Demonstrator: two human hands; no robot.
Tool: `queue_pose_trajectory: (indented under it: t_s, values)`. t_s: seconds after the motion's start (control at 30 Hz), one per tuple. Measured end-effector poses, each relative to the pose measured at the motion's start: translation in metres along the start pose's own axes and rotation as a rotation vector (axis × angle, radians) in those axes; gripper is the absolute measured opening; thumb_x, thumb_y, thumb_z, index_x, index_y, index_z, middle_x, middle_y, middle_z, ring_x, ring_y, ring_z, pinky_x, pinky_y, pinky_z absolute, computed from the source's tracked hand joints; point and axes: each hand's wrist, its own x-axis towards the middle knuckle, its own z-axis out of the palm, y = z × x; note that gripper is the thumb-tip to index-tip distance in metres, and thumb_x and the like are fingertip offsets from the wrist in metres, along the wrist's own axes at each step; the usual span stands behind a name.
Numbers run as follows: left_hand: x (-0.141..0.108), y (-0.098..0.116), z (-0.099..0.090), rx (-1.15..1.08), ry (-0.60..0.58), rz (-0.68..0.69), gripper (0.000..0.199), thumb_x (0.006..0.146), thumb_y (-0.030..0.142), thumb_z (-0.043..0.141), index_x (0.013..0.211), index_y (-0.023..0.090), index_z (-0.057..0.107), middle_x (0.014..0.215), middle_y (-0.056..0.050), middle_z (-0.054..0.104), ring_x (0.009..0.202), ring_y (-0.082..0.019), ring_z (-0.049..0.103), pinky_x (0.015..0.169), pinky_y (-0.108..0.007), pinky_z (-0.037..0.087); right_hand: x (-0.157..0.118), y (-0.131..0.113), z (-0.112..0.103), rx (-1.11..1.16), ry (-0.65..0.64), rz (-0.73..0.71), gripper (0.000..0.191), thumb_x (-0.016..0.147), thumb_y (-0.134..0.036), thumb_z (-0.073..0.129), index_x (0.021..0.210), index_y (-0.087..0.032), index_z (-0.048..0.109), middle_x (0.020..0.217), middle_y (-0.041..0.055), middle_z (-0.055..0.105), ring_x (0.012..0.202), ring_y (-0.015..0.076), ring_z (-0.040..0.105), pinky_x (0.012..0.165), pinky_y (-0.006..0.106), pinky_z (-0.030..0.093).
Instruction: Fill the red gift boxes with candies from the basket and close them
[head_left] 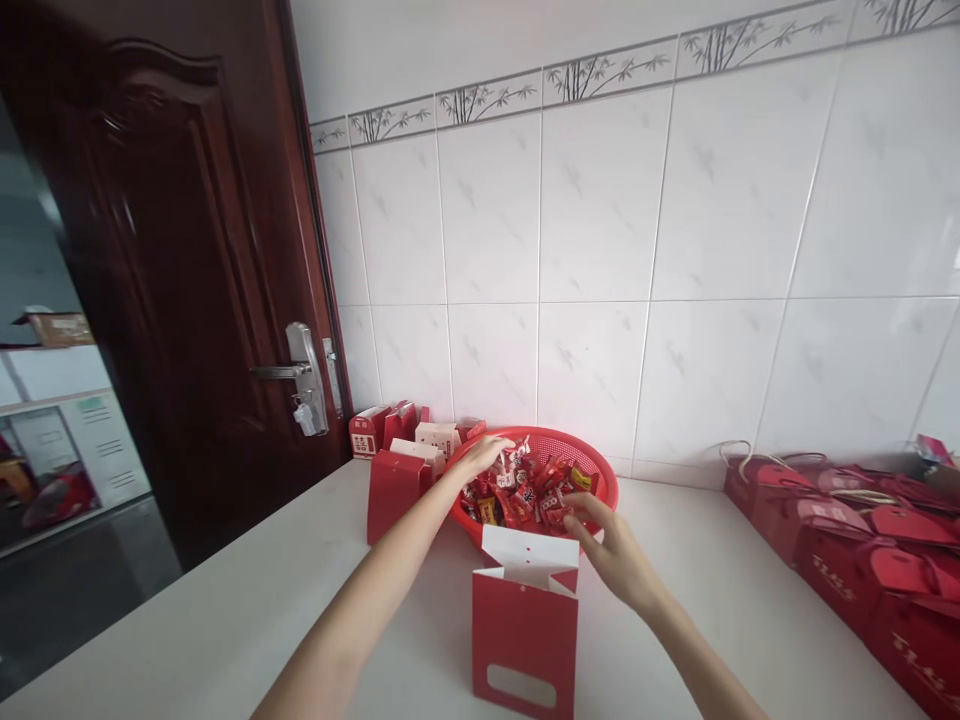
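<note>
A red plastic basket point(606, 480) holds many wrapped candies point(517, 492), mostly red, some yellow or white. Over its left side reaches my left hand point(487, 456), fingers stretched out above the candies; its thumb side is partly hidden. A red-and-white wrapper shows right by those fingertips, and I cannot make out whether they touch it. At the basket's front right, my right hand point(604, 535) has its fingers bent and thumb apart, close to the candies. Between my forearms stands a red paper gift box point(523, 630), upright, with its white-lined top flap raised and a pale oval window low on its front.
Several red and cream gift boxes point(394, 490) stand left of the basket. Rows of red boxes with cord handles point(847, 540) line the right side. A white tiled wall point(592, 220) rises behind the white tabletop point(300, 590). At left is a dark wooden door point(187, 250).
</note>
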Motion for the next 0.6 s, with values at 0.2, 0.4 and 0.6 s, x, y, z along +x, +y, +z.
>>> queue_pose_trajectory:
  t_s: [0.2,0.4,0.6]
  values:
    - [-0.017,0.013,0.017,-0.235,-0.135,-0.023,0.039,0.100,0.041,0.037,0.076,0.019,0.058,0.067,-0.002,0.065,0.053,-0.011,0.055,0.056,-0.024,0.045,0.064,0.000,0.021,0.323,0.188,0.309,0.043,0.071,-0.052,0.078,0.100,-0.023,0.064,0.096,0.0102,0.076,0.096,0.0306,0.074,0.078,0.043,0.061]
    - [-0.031,0.013,0.024,-0.304,-0.255,-0.016,0.040,0.098,0.052,0.054,0.077,0.020,0.066,0.068,-0.002,0.069,0.056,-0.013,0.059,0.063,-0.027,0.050,0.076,-0.003,0.036,0.494,0.124,0.303,0.046,0.063,-0.059,0.083,0.077,-0.019,0.065,0.079,0.0056,0.073,0.080,0.0254,0.073,0.076,0.038,0.060]
    - [-0.004,-0.003,0.010,-0.095,0.143,0.018,0.040,0.103,0.044,0.039,0.099,0.021,0.072,0.096,-0.006,0.075,0.092,-0.019,0.071,0.083,-0.030,0.054,0.070,0.004,0.028,0.613,0.352,0.331,0.033,0.068,-0.049,0.078,0.079,-0.023,0.062,0.092,0.0077,0.075,0.095,0.0292,0.074,0.082,0.039,0.062]
